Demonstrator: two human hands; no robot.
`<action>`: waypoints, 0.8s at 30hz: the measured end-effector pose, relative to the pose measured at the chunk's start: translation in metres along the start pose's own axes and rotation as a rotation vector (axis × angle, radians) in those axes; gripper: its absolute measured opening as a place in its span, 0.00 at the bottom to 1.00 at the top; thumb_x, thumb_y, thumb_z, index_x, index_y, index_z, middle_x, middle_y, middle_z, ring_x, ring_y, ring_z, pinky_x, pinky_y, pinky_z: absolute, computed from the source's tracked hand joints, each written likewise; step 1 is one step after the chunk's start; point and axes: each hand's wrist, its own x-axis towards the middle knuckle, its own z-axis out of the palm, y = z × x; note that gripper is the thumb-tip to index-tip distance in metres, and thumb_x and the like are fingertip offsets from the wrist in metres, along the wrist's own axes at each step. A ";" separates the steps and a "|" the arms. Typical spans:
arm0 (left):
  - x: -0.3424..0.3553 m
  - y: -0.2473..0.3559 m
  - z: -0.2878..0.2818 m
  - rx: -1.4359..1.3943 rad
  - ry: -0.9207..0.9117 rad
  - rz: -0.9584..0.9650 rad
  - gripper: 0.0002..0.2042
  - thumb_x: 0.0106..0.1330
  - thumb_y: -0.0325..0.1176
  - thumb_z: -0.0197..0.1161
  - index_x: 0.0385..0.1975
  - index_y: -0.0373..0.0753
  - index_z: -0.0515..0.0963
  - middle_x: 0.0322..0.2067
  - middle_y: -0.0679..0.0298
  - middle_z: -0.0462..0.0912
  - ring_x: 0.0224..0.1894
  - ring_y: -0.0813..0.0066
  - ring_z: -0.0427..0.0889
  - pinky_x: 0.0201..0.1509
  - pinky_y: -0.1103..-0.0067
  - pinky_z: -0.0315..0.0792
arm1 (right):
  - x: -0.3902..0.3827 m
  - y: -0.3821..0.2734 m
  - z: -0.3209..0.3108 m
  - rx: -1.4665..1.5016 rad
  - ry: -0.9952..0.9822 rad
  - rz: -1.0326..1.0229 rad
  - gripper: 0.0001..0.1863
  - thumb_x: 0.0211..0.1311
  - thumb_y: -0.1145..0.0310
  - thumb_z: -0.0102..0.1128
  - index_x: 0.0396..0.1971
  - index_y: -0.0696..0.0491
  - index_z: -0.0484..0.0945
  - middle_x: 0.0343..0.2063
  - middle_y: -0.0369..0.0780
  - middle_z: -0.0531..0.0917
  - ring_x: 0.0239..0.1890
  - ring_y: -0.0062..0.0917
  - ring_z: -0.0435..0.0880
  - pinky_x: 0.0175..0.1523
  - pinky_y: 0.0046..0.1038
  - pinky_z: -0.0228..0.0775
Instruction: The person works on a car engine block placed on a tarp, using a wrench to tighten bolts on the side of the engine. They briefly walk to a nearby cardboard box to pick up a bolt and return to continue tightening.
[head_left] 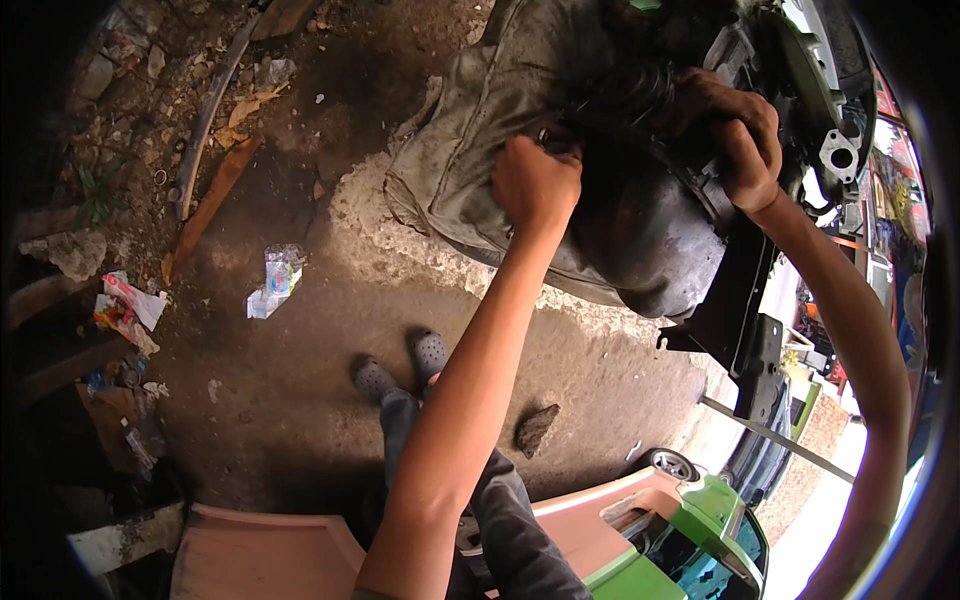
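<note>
My left hand (pixel 537 185) is closed in a fist at the edge of a dark, greasy vehicle assembly. A small shiny metal piece shows by its thumb; what the fingers hold is mostly hidden. My right hand (pixel 745 140) reaches in from the right, its fingers curled among black parts at the top of the assembly, so their grip is hidden. Below and between the hands bulges a dark rounded metal body (pixel 655 240). A black metal bracket (pixel 730 310) runs down its right side. Left of my left hand hangs a worn grey cover (pixel 455 150).
A light metal flange (pixel 841 158) with a round hole sits at the right. A stone (pixel 537 430) and a crumpled plastic wrapper (pixel 275 280) lie on the floor. Rubble and wood strips (pixel 210 200) line the left. A pink-and-green car body (pixel 640 530) stands along the bottom.
</note>
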 end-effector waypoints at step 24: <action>0.005 0.010 0.009 -0.411 -0.015 -0.213 0.07 0.52 0.23 0.69 0.31 0.31 0.83 0.32 0.55 0.86 0.36 0.63 0.85 0.44 0.72 0.77 | -0.025 0.032 0.015 -0.048 0.232 -0.104 0.15 0.58 0.72 0.51 0.41 0.66 0.77 0.42 0.53 0.81 0.46 0.47 0.81 0.59 0.43 0.67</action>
